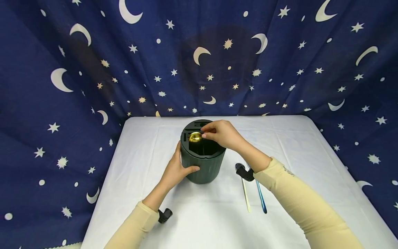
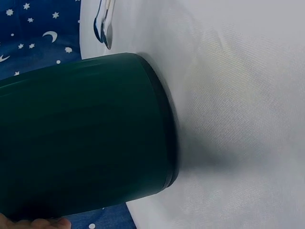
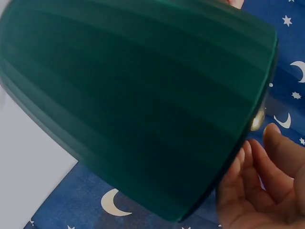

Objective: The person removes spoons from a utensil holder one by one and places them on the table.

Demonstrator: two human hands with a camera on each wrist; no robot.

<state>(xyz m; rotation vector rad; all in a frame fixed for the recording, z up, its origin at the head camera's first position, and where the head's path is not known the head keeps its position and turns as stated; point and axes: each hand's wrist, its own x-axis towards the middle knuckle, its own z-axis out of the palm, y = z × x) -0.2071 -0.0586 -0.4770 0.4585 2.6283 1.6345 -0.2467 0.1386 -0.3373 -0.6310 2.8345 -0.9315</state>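
A dark green utensil holder [image 1: 202, 169], round with ribbed sides, stands upright on the white table. My left hand [image 1: 178, 167] grips its side, thumb across the front; only its fingertips [image 2: 40, 223] show in the left wrist view. A gold spoon [image 1: 195, 137] shows its shiny bowl at the holder's top, its handle hidden inside. Just right of that bowl is my right hand [image 1: 225, 135], thumb tip right at the bowl's edge. Seen from the right wrist, its thumb [image 3: 281, 143] and fingers are spread apart by the rim, with the gold bowl [image 3: 258, 119] beyond the thumb tip.
To the right of the holder lie a spoon with a pale handle [image 1: 245, 195] and one with a blue handle [image 1: 261, 197], partly under the right wrist's black camera [image 1: 245, 173]. A dark blue curtain [image 1: 186, 52] with moons and stars hangs behind the table [image 1: 140, 138].
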